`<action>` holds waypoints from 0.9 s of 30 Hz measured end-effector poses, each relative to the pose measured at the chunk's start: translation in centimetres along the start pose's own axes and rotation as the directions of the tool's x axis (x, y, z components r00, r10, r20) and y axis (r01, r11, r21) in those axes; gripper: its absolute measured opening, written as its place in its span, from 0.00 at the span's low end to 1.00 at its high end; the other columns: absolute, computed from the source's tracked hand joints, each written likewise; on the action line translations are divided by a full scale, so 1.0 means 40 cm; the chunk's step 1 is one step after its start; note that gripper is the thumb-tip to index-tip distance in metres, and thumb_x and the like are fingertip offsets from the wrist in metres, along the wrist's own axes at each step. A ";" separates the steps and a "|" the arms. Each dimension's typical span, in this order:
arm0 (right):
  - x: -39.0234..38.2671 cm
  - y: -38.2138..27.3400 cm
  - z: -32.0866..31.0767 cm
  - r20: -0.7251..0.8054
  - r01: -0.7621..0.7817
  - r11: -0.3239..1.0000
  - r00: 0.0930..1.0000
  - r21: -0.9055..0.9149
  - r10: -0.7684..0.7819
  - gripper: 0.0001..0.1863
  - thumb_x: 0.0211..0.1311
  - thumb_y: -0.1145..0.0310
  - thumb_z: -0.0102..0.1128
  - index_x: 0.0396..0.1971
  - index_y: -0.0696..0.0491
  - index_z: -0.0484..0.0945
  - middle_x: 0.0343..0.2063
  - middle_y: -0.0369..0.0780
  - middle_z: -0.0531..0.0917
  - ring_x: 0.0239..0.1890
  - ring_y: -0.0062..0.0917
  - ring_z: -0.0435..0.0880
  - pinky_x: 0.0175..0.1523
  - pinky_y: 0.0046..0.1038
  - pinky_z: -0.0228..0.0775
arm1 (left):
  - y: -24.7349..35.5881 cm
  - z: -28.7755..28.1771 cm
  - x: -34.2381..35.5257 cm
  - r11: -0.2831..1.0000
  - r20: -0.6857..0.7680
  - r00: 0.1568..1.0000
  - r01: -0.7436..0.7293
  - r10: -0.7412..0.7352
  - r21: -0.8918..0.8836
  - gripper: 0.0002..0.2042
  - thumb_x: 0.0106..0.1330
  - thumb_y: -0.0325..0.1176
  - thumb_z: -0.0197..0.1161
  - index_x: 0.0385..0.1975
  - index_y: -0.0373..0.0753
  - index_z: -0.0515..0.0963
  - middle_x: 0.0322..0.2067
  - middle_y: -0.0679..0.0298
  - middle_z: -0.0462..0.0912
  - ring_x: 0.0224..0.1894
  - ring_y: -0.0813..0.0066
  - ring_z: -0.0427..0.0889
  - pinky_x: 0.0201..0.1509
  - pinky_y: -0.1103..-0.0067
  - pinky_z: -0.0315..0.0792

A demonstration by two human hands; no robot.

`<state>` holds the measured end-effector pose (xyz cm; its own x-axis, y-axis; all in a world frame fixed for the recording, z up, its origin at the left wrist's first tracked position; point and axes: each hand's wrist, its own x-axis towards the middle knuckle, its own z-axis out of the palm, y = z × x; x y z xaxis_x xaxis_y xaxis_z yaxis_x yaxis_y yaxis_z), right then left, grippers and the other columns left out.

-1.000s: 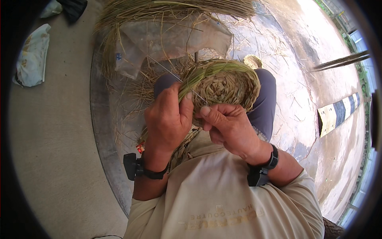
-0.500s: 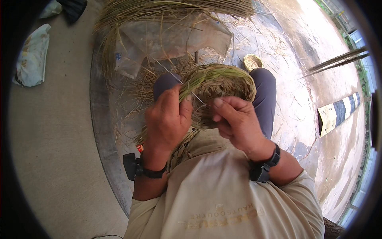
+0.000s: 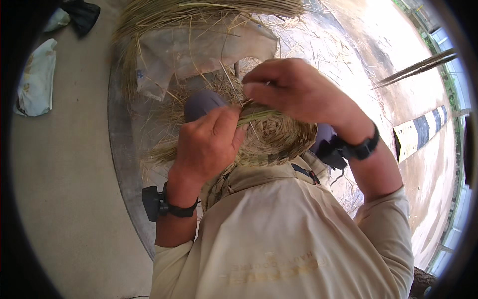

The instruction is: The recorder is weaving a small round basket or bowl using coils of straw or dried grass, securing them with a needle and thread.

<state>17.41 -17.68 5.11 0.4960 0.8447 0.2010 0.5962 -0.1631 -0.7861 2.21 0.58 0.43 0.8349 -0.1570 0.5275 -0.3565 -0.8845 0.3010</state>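
A round basket of woven straw (image 3: 284, 140), with greener strands along its rim, rests over my lap. My left hand (image 3: 204, 142) is closed on the left part of this rim. A thin metal needle (image 3: 229, 79) passes through the weave beside my left fingers and sticks up beyond it. Above the basket's far edge, my right hand (image 3: 294, 92) is closed, its fingers curled by the needle and the green strands; exactly what they hold is hidden.
A straw bundle (image 3: 209, 12) lies ahead on a translucent plastic sheet (image 3: 199, 45), with loose straw around it. A white sack (image 3: 35, 77) and a black bag (image 3: 84, 17) lie at the left. A striped board (image 3: 420, 130) and dark rods (image 3: 413, 70) are at the right.
My right hand has moved from inside the basket up and forward over its far rim, its forearm rising with it. My left hand stays on the rim. The view has shifted slightly.
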 end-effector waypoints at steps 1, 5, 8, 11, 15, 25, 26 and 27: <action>0.018 -0.001 0.008 0.055 -0.016 0.999 0.998 -0.032 0.018 0.13 0.71 0.64 0.65 0.40 0.60 0.86 0.26 0.46 0.84 0.27 0.31 0.82 0.37 0.33 0.75 | 0.001 0.001 0.001 1.000 0.009 1.000 -0.009 0.009 0.014 0.16 0.61 0.28 0.72 0.47 0.33 0.80 0.36 0.52 0.86 0.34 0.53 0.88 0.34 0.65 0.82; 0.042 0.014 0.024 0.171 -0.078 0.996 0.982 -0.044 0.084 0.14 0.73 0.63 0.66 0.36 0.60 0.86 0.22 0.37 0.82 0.26 0.18 0.79 0.35 0.27 0.73 | 0.003 0.011 0.000 0.998 0.041 0.999 -0.011 0.009 0.059 0.15 0.60 0.30 0.72 0.46 0.36 0.80 0.32 0.58 0.85 0.31 0.58 0.87 0.32 0.67 0.82; 0.048 0.020 0.034 0.030 -0.193 0.963 0.981 0.190 0.191 0.15 0.71 0.63 0.64 0.34 0.62 0.86 0.21 0.40 0.83 0.26 0.23 0.82 0.36 0.29 0.75 | -0.003 0.005 0.001 0.997 0.048 0.999 -0.025 0.022 0.072 0.15 0.60 0.30 0.71 0.46 0.36 0.80 0.31 0.58 0.84 0.31 0.58 0.87 0.31 0.67 0.81; 0.050 0.039 0.032 -0.095 -0.250 0.882 0.946 0.400 0.311 0.15 0.75 0.62 0.63 0.39 0.60 0.86 0.26 0.36 0.85 0.29 0.19 0.83 0.39 0.26 0.77 | -0.009 -0.014 0.004 0.999 0.113 0.993 -0.030 0.027 0.021 0.16 0.59 0.28 0.72 0.47 0.34 0.80 0.35 0.55 0.86 0.33 0.54 0.88 0.33 0.65 0.81; 0.017 0.039 0.064 -0.053 -0.147 0.801 0.975 0.580 0.217 0.15 0.80 0.61 0.58 0.46 0.60 0.83 0.36 0.37 0.86 0.40 0.20 0.88 0.49 0.25 0.81 | -0.011 -0.039 0.016 1.000 0.224 0.974 -0.019 0.017 0.003 0.17 0.58 0.27 0.73 0.48 0.34 0.81 0.36 0.53 0.87 0.33 0.53 0.88 0.33 0.64 0.81; -0.012 0.093 0.004 -0.173 0.166 0.051 0.911 0.985 0.374 0.15 0.83 0.64 0.51 0.59 0.54 0.74 0.28 0.31 0.79 0.23 0.14 0.68 0.23 0.19 0.60 | -0.030 -0.110 0.020 0.999 0.282 0.959 0.037 -0.029 -0.023 0.22 0.58 0.25 0.72 0.55 0.37 0.82 0.29 0.52 0.86 0.30 0.53 0.87 0.32 0.65 0.79; -0.025 0.115 -0.015 -0.204 0.188 0.079 0.916 0.979 0.346 0.15 0.83 0.64 0.51 0.60 0.54 0.73 0.27 0.31 0.77 0.22 0.13 0.66 0.22 0.17 0.56 | -0.022 -0.111 0.020 0.998 0.292 0.955 0.056 -0.048 -0.019 0.23 0.58 0.25 0.72 0.57 0.38 0.82 0.28 0.53 0.85 0.30 0.54 0.87 0.31 0.65 0.79; -0.036 0.105 -0.020 -0.211 0.132 0.234 0.909 0.963 0.358 0.14 0.83 0.65 0.50 0.57 0.55 0.77 0.26 0.31 0.77 0.24 0.10 0.67 0.22 0.15 0.55 | -0.017 -0.113 0.016 0.997 0.302 0.950 0.080 -0.072 -0.013 0.24 0.58 0.25 0.72 0.58 0.39 0.82 0.28 0.53 0.85 0.29 0.55 0.87 0.31 0.65 0.79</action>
<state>19.72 -19.97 1.99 0.7980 0.6022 0.0245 -0.4036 0.5641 -0.7204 1.09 3.05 4.17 0.9461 -0.2182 0.2393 -0.2941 -0.8882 0.3529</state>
